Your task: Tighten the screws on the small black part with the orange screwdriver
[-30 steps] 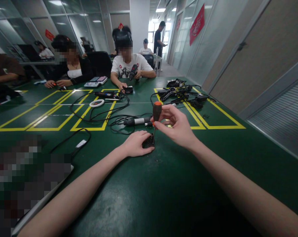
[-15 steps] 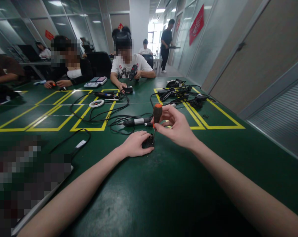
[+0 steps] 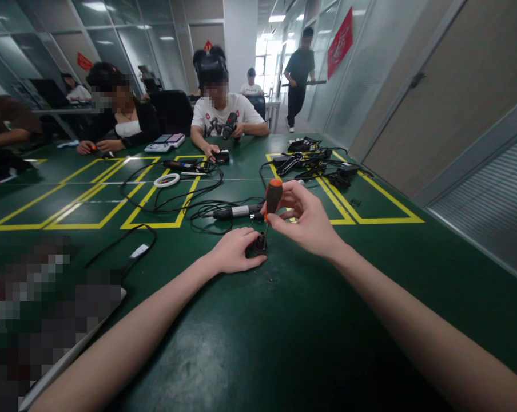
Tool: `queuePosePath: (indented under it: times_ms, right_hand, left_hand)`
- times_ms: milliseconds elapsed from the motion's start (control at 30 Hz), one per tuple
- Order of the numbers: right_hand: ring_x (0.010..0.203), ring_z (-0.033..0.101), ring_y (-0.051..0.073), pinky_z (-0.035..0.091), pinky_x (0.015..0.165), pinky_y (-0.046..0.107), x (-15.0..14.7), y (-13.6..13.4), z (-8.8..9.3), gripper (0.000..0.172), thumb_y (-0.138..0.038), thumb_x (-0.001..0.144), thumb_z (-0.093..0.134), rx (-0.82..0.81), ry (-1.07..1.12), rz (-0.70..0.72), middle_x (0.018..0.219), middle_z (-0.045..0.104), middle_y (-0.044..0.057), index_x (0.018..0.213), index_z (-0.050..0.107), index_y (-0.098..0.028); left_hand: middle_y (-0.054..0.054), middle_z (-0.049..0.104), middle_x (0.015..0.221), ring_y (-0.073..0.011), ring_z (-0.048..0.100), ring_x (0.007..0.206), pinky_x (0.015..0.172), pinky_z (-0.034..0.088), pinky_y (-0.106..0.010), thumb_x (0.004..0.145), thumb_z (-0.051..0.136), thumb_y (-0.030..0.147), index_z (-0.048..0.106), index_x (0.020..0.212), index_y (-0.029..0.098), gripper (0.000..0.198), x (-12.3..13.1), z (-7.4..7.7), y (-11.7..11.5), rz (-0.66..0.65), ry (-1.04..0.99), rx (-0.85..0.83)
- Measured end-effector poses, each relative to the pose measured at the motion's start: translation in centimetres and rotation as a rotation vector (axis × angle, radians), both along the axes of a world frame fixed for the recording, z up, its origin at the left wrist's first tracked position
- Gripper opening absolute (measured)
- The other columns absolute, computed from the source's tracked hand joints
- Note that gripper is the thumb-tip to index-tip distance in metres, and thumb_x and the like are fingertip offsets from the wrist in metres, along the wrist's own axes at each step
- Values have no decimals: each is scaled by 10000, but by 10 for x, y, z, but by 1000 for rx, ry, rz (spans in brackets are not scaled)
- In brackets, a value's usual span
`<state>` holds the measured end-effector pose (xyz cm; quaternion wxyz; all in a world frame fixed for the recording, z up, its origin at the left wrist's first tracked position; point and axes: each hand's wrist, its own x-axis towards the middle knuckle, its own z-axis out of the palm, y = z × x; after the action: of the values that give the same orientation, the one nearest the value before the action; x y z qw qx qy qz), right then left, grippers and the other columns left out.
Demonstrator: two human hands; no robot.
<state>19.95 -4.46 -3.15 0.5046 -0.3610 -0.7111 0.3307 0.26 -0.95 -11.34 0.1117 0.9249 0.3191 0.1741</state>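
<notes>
Upright in my right hand (image 3: pixel 305 217) is a screwdriver (image 3: pixel 274 195) with a dark handle and orange ends, pinched between thumb and fingers. Its thin shaft points down at a small black part (image 3: pixel 261 245) on the green table; I cannot tell whether the tip sits in a screw. My left hand (image 3: pixel 238 250) lies low on the table, thumb and fingers closed around that black part, which has a short raised post. The hand covers much of it. A few tiny bits, perhaps screws (image 3: pixel 270 280), lie just in front.
Behind my hands lie a black-and-silver pen-shaped tool (image 3: pixel 237 212) with looping cable and a white ring of tape (image 3: pixel 166 180). A heap of black cables and adapters (image 3: pixel 312 160) is at back right. Across the table (image 3: pixel 224 343), a co-worker (image 3: pixel 226 111) holds a power drill (image 3: pixel 230 126).
Both my hands stay almost in place, the screwdriver still upright over the black part. In the background, the walking person has come nearer.
</notes>
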Motion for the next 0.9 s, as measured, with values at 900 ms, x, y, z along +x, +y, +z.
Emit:
queuePosePath:
  times_ms: [900]
  right_hand:
    - [589,434,124,348,543,269,7,1,16,149,-327,805,679,-129,-157,85,688,568,-17,820,688,-179]
  left_hand:
    - [-45,633,848,-229,624,787,694,475,-325,869,689,456,587,875,203,273,-2,1,0,12,0,-4]
